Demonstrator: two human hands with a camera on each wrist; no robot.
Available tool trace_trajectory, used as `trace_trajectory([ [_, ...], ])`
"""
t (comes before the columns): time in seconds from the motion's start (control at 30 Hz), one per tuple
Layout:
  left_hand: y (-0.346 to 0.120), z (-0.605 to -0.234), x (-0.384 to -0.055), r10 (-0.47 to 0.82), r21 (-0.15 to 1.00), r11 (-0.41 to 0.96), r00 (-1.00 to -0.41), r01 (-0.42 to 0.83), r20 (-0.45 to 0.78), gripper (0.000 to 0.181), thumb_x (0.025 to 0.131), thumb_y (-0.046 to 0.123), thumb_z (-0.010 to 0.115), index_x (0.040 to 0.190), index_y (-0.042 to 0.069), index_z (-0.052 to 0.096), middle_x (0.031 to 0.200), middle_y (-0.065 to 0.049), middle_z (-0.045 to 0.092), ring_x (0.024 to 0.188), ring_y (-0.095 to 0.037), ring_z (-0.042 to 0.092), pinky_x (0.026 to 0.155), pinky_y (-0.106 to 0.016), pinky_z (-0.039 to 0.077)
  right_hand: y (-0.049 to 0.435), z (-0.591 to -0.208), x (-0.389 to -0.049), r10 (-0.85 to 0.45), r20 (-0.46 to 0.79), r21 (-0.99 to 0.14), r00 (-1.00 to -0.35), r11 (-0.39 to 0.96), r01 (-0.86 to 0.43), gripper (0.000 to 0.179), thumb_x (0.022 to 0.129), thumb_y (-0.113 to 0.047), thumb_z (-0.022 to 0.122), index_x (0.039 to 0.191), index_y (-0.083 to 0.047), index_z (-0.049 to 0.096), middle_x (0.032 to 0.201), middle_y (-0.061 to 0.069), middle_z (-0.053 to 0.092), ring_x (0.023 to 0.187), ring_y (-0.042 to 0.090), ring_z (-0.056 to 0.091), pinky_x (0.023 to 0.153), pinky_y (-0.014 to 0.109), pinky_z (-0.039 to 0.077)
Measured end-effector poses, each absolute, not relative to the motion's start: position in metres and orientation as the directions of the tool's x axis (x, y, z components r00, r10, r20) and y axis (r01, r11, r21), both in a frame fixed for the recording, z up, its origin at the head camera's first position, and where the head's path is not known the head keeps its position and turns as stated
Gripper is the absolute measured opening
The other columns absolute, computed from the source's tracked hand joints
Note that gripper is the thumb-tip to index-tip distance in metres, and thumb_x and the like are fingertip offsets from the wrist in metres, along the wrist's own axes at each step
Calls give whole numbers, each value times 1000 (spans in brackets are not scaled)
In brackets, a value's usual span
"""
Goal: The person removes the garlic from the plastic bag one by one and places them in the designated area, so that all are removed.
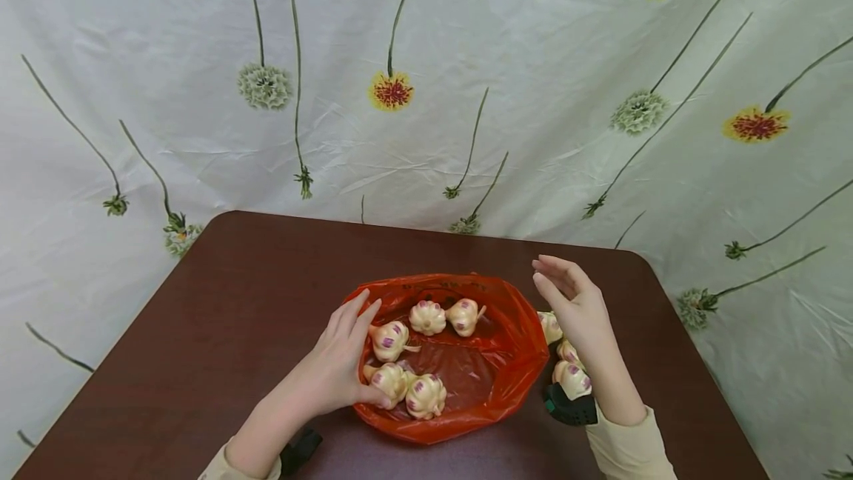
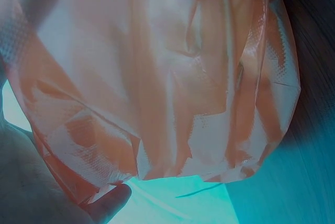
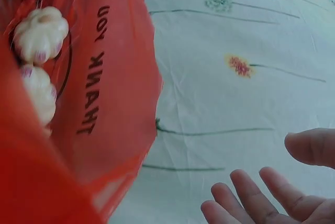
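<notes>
A red plastic bag (image 1: 460, 428) stands wide open on the table, with several garlic bulbs (image 1: 427, 318) inside, mostly along its left and far sides. My left hand (image 1: 336, 361) lies against the bag's left rim, fingers fairly straight and spread, thumb beside the nearest bulbs. In the left wrist view, the outside of the bag (image 2: 167, 103) hides much of that hand. To the right of the bag, my right hand (image 1: 576, 302) is raised with nothing in it. Below it, more garlic bulbs (image 1: 571, 378) lie on the table, partly covered by the wrist and its camera.
The dark brown table (image 1: 233, 302) extends around the bag. Behind it hangs a pale cloth (image 1: 546, 35) printed with flowers. Dark wrist cameras sit at both wrists, the right one (image 1: 571, 406) close to the loose bulbs.
</notes>
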State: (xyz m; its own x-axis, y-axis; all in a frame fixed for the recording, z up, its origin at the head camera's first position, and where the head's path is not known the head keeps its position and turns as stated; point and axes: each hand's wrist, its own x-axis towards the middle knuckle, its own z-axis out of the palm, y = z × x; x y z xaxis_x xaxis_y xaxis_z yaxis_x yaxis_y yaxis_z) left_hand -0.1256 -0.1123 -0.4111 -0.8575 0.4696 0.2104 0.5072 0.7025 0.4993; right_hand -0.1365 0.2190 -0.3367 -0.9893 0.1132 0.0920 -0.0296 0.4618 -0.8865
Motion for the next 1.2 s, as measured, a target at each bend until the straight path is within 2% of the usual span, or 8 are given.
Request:
trace_trajectory([
  [0.3, -112, -410, -125, 469, 499, 704, -858, 505, 207, 126, 55, 40, 96, 150, -6, 28, 157, -28, 20, 141, -48, 23, 106, -67, 33, 189, -339, -149, 51, 113, -910, -992, 407, -83, 33, 100, -20, 59, 130, -9, 60, 134, 8, 62, 124, 21, 59, 100, 28, 50],
  [0.43, -113, -410, -125, 469, 499, 705, -859, 504, 204, 126, 55, 41, 96, 151, -5, 28, 158, -27, 20, 141, -48, 23, 106, -66, 33, 176, -343, -153, 25, 119, -911, -993, 400, -100, 30, 99, -18, 60, 127, -9, 62, 132, 9, 63, 122, 23, 60, 103, 39, 48],
  [0.57, -113, -410, -125, 469, 503, 705, -861, 500, 198, 127, 55, 43, 96, 151, -5, 28, 158, -27, 19, 141, -48, 22, 106, -67, 33, 167, -348, -156, -6, 134, -906, -991, 404, -125, 28, 99, -18, 61, 124, -8, 64, 129, 11, 65, 121, 25, 61, 106, 44, 46],
  [0.67, -112, -410, -125, 469, 505, 705, -861, 498, 194, 127, 55, 43, 95, 151, -5, 28, 158, -27, 19, 141, -48, 22, 106, -67, 33, 162, -353, -157, -37, 105, -895, -994, 432, -111, 25, 98, -20, 62, 121, -9, 66, 125, 10, 67, 118, 27, 62, 102, 46, 48],
  [0.83, -112, -409, -125, 472, 503, 705, -860, 500, 193, 127, 55, 43, 96, 151, -5, 28, 158, -27, 19, 142, -47, 22, 106, -68, 32, 154, -369, -162, -93, -12, -847, -996, 531, -40, 24, 95, -22, 65, 117, -12, 69, 121, 7, 68, 113, 28, 64, 92, 44, 53],
  [0.93, -112, -408, -126, 473, 503, 704, -860, 501, 194, 127, 55, 43, 96, 151, -5, 28, 158, -27, 19, 142, -47, 22, 106, -68, 32, 149, -379, -169, -131, -88, -804, -988, 594, -7, 28, 95, -22, 66, 121, -9, 67, 122, 11, 67, 99, 29, 67, 79, 39, 55],
  [1.03, -111, -408, -126, 474, 505, 704, -860, 499, 189, 127, 55, 44, 95, 151, -5, 28, 158, -27, 19, 142, -47, 22, 107, -67, 32, 146, -389, -177, -146, -129, -760, -981, 649, 3, 33, 93, -20, 67, 124, -7, 65, 124, 16, 65, 90, 26, 63, 70, 33, 49],
  [1.2, -111, -409, -125, 473, 506, 707, -863, 493, 180, 127, 55, 46, 95, 151, -5, 29, 158, -28, 20, 142, -48, 22, 108, -66, 32, 145, -403, -186, -124, -153, -728, -980, 685, 27, 40, 90, -18, 71, 126, -4, 63, 126, 18, 64, 87, 23, 57, 72, 33, 48],
])
